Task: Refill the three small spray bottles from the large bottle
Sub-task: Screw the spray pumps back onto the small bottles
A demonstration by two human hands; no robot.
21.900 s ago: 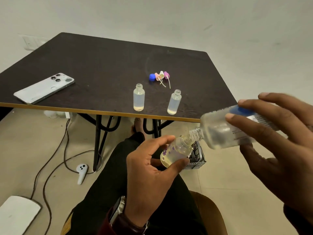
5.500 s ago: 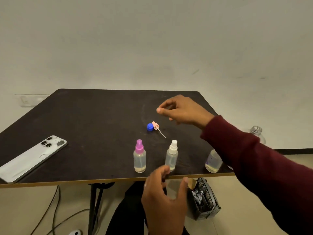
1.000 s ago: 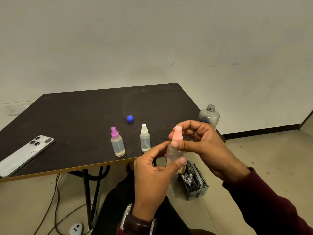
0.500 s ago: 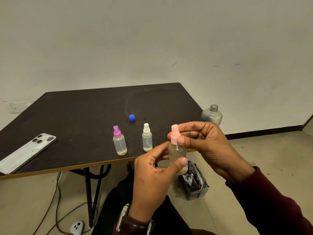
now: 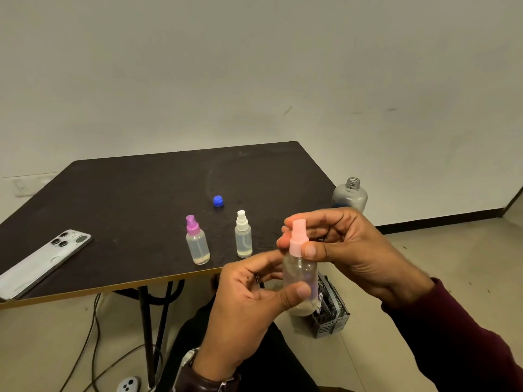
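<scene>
A: Spray bottle with pink top (image 5: 299, 271): held upright in mid-air, in front of the near table edge, above the lap.
B: Grip?
A: Left hand (image 5: 249, 304) wrapped round the clear body, thumb across the front, fingers curled behind. Right hand (image 5: 351, 250) pinching the pink top (image 5: 298, 236), thumb at its base, fingertips behind the nozzle.
B: Contents?
A: Body mostly clear; pale yellowish liquid low at the bottom. Exact level hard to judge behind the thumb.
B: Other two small bottles?
A: Both upright on the dark table (image 5: 127, 199), near the front edge. Bottle with purple top (image 5: 197, 241) on the left, bottle with white top (image 5: 243, 236) just to its right, apart, not touching. Tops fitted on both. Pale liquid in each.
B: Large bottle?
A: Large clear bottle (image 5: 350, 195) upright at the right edge of the table, beyond the right hand, neck open, no cap on. Lower part hidden by the fingers.
B: Cap?
A: Blue cap (image 5: 218, 201) lying on the table behind the two small bottles, well apart from the large bottle.
B: Anything else noted?
A: White phone (image 5: 42, 264) face down at the left front of the table. Grey perforated basket (image 5: 331, 315) on the floor below the hands. Cables (image 5: 90, 343) trailing on the floor by the table legs. Watch (image 5: 189, 363) on the left wrist; dark red sleeve (image 5: 458, 343) on the right arm.
</scene>
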